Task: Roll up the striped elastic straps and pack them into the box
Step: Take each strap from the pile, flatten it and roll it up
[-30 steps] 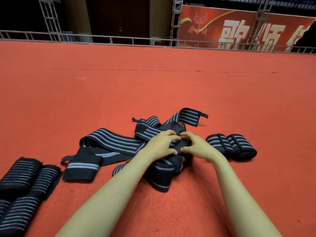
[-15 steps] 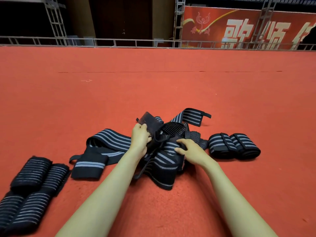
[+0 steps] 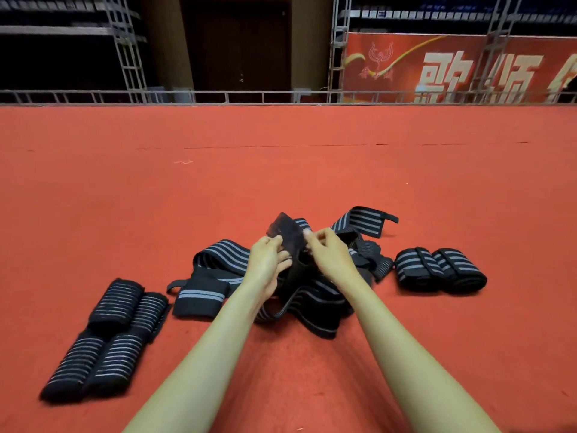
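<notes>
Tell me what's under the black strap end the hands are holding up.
Under the strap end, a tangled heap of striped straps on the red carpet. The left hand and right hand cover the heap's middle.

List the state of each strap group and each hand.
Left hand: pinching the black strap end, held above the heap.
Right hand: pinching the same end.
Loose straps: unrolled, tangled on the carpet.
Left rolls: rolled up, lying together.
Right rolls: rolled up, side by side.

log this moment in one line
left hand: pinches strap end | right hand: pinches strap end | loose pile: beneath | rolled straps: both sides | box: unseen
</notes>
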`<state>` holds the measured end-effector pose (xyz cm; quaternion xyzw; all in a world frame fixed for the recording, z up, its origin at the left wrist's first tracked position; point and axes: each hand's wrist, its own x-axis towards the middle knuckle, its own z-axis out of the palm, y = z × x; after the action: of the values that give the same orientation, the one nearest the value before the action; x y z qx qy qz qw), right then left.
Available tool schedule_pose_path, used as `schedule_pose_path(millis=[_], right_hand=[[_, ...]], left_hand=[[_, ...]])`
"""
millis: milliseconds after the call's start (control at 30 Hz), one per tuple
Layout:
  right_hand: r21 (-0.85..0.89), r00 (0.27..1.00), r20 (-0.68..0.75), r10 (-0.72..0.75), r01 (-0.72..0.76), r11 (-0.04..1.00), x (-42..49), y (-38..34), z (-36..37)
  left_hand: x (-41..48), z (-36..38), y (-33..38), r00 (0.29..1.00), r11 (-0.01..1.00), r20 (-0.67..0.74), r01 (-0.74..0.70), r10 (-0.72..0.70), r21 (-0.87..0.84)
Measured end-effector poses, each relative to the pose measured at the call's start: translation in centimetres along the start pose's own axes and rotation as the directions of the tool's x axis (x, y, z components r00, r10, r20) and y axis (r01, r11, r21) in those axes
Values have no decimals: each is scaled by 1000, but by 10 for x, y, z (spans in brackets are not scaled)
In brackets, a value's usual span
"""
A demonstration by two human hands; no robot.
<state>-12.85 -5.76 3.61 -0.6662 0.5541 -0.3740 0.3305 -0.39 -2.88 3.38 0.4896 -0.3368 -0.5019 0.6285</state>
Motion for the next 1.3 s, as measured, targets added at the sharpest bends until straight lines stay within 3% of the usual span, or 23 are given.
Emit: schedule_pose_path(millis=[167, 333, 433, 533, 600, 700, 767, 867, 1000, 1067, 1200, 1300], right_hand=[[21, 999, 30, 28, -28, 999, -9, -2, -7], [-49, 1000, 24, -4, 5, 999, -7, -2, -13], [-90, 993, -120, 10, -21, 996, 0, 10, -28], [-117, 956, -284, 78, -115, 986, 9, 31, -51], [-278, 954, -295, 56, -142, 950, 11, 39, -53], [-370, 975, -149, -163, 98, 924, 5, 20, -36], [-256, 961, 107, -256, 276, 927, -6, 0, -21], [-107, 868, 419, -267, 339, 935, -14, -16, -3], [32, 867, 425, -260, 273, 961, -16, -12, 12], [48, 862, 402, -310, 318, 947, -18, -10, 16], [37, 798, 432, -419, 449, 893, -20, -23, 16], [-47, 703, 579, -413, 534, 844, -18, -35, 15]], left_hand=[[-9, -4, -1, 999, 999, 22, 41, -41, -18], [-18, 1, -1, 995, 991, -58, 73, -80, -115], [-18, -12, 15, 971, 944, -202, 54, -125, -325], [-16, -36, 31, 958, 937, -264, 15, -113, -350], [-17, -44, 37, 961, 931, -243, 36, -132, -363], [-24, -40, 44, 972, 910, -164, 89, -168, -405], [-30, -35, 48, 977, 900, -103, 130, -188, -415], [-42, -33, 59, 982, 888, -17, 165, -190, -430], [-54, -43, 74, 988, 879, 27, 150, -154, -452], [-60, -48, 80, 989, 889, 42, 147, -144, -434], [-77, -61, 85, 995, 972, 54, 93, -83, -214], [-85, -74, 85, 997, 999, 81, 2, 1, -43]])
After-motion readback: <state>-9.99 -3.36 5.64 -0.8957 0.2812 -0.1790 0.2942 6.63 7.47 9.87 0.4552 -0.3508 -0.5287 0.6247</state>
